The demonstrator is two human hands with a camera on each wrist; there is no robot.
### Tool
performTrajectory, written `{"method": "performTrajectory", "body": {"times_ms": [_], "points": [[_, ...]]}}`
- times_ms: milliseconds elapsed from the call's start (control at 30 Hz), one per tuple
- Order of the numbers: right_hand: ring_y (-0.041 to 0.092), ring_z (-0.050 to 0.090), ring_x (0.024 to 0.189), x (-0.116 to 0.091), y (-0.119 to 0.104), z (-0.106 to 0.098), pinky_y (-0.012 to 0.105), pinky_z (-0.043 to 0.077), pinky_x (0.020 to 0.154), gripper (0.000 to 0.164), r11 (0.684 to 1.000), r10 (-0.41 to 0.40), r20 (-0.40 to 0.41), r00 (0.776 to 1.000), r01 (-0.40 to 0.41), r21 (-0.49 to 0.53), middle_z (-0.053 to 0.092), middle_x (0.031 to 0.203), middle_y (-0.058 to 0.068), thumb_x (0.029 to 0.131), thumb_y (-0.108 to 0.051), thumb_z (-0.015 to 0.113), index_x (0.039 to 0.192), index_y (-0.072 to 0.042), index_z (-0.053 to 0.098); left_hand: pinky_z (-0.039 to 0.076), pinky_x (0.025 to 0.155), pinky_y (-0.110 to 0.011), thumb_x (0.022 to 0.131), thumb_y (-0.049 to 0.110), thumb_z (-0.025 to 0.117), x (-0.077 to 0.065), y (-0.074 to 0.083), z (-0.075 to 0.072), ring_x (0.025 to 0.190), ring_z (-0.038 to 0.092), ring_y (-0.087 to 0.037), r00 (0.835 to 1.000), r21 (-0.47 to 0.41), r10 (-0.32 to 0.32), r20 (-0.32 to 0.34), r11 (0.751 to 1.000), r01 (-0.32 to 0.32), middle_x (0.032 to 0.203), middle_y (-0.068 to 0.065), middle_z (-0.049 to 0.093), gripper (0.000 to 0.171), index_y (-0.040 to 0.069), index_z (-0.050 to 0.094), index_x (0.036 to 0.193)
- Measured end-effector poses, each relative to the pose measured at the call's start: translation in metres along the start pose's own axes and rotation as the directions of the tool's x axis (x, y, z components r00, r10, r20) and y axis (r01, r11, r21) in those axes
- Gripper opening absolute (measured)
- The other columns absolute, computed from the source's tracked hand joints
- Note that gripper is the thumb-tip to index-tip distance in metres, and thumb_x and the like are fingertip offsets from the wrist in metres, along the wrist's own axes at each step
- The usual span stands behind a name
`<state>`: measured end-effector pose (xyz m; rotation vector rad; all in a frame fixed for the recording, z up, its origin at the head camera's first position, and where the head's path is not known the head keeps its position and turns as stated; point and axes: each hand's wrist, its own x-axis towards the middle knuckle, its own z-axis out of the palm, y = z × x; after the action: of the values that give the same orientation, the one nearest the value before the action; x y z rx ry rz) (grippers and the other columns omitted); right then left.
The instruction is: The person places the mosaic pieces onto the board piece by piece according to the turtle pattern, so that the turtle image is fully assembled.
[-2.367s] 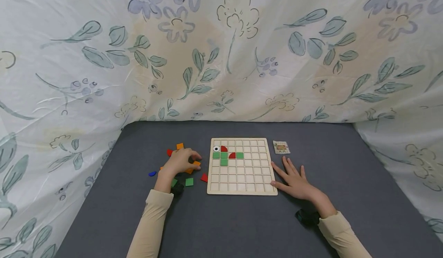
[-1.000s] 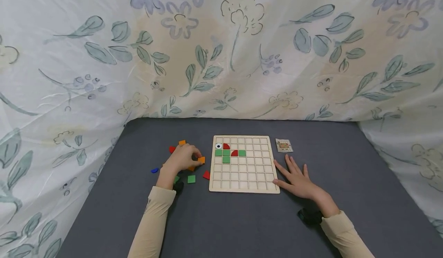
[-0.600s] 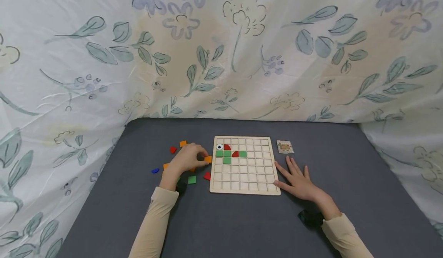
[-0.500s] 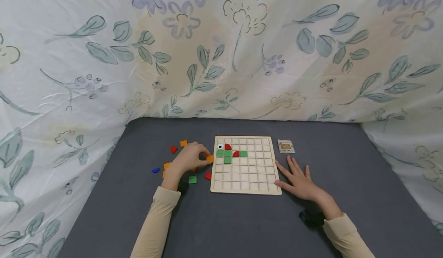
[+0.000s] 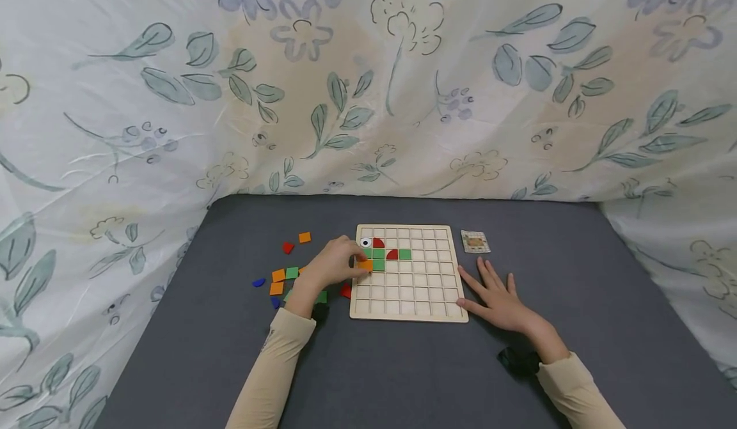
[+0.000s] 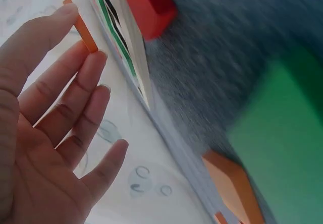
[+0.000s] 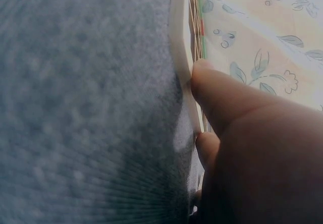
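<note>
My left hand (image 5: 334, 263) pinches an orange square tile (image 5: 365, 265) between thumb and fingertips. In the left wrist view the orange tile (image 6: 82, 30) is seen edge-on. It is over the left edge of the wooden grid board (image 5: 414, 301), in line with the third row. On the board lie a white tile with a black dot (image 5: 365, 242), red quarter-round tiles (image 5: 392, 254) and several green square tiles (image 5: 405, 254). My right hand (image 5: 495, 298) has its fingers spread, with thumb and a fingertip touching the board's right edge. The right wrist view shows that contact on the board's rim (image 7: 184, 47).
Loose tiles lie left of the board: orange squares (image 5: 277, 288), a green square (image 5: 292, 272), red pieces (image 5: 288, 247) and blue pieces (image 5: 258, 282). A small printed card (image 5: 475, 242) sits at the board's upper right. Patterned cloth (image 5: 368, 96) rises behind the dark table (image 5: 403, 378).
My left hand picked up an orange tile from the pile and carried it right, over the board's left edge. The tiles beneath the hand came into view. The right hand stayed at the board's edge.
</note>
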<state>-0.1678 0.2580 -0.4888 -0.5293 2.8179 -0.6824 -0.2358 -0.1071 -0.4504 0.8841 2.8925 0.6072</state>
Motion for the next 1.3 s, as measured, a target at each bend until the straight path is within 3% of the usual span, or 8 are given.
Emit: {"method": "performTrajectory", "body": {"times_ms": [233,500,800,1000,1133,1300], "points": [[0.042,-0.005,0.140,0.000,-0.001,0.000,0.071,-0.011,0.098,0.073,1.000,0.000,0.001,1.000,0.000,-0.001,-0.003,0.153,0.023,0.090,-0.051,0.051,0.149,-0.020,0.022,0.043,0.082,-0.032,0.078,0.030,0.074,0.014,0.014,-0.001,0.088,0.051,-0.017,1.000,-0.022,0.024,0.015,0.999,-0.024,0.092,0.002,0.067,0.021,0.014,0.073,0.092],[0.043,-0.005,0.139,0.000,-0.002,0.000,0.071,-0.011,0.098,0.073,1.000,0.003,0.007,1.000,-0.003,0.007,-0.003,0.153,0.023,0.090,-0.050,0.051,0.149,-0.019,0.022,0.045,0.083,-0.031,0.078,0.032,0.074,0.027,0.011,0.006,0.089,0.055,-0.014,0.998,-0.079,0.050,0.048,0.996,-0.046,0.093,0.004,0.067,0.022,0.016,0.072,0.094],[0.043,-0.004,0.140,0.000,-0.002,0.000,0.070,-0.011,0.099,0.073,1.000,0.012,0.000,1.000,-0.012,-0.008,-0.002,0.153,0.023,0.090,-0.052,0.050,0.149,-0.019,0.023,0.042,0.077,-0.028,0.076,0.037,0.075,0.041,0.018,0.016,0.083,0.049,-0.010,0.994,0.029,0.083,0.065,0.996,-0.085,0.090,0.008,0.066,0.025,0.018,0.072,0.093],[0.043,-0.004,0.140,0.000,0.000,0.002,0.071,-0.011,0.098,0.073,1.000,0.003,-0.008,1.000,-0.003,-0.005,-0.003,0.153,0.023,0.090,-0.052,0.050,0.149,-0.020,0.022,0.041,0.074,-0.027,0.074,0.038,0.076,0.044,0.019,0.017,0.081,0.048,-0.011,0.994,0.011,0.087,0.063,0.996,-0.088,0.089,0.008,0.066,0.027,0.018,0.072,0.092],[0.044,-0.003,0.139,0.000,0.000,0.003,0.071,-0.010,0.098,0.073,1.000,-0.015,-0.029,0.999,0.015,0.003,-0.001,0.153,0.024,0.089,-0.050,0.052,0.148,-0.019,0.023,0.042,0.078,-0.029,0.073,0.039,0.077,0.042,0.016,0.016,0.085,0.050,-0.012,0.996,-0.019,0.061,0.067,0.998,-0.060,0.093,0.007,0.065,0.028,0.019,0.072,0.092],[0.044,-0.002,0.139,0.001,0.000,0.002,0.071,-0.010,0.098,0.072,1.000,-0.016,-0.038,0.999,0.016,0.003,0.000,0.153,0.025,0.089,-0.050,0.052,0.148,-0.019,0.024,0.042,0.083,-0.031,0.075,0.038,0.075,0.040,0.013,0.015,0.089,0.051,-0.013,0.996,0.008,0.056,0.069,0.998,-0.057,0.098,0.008,0.064,0.023,0.022,0.072,0.091]]}}
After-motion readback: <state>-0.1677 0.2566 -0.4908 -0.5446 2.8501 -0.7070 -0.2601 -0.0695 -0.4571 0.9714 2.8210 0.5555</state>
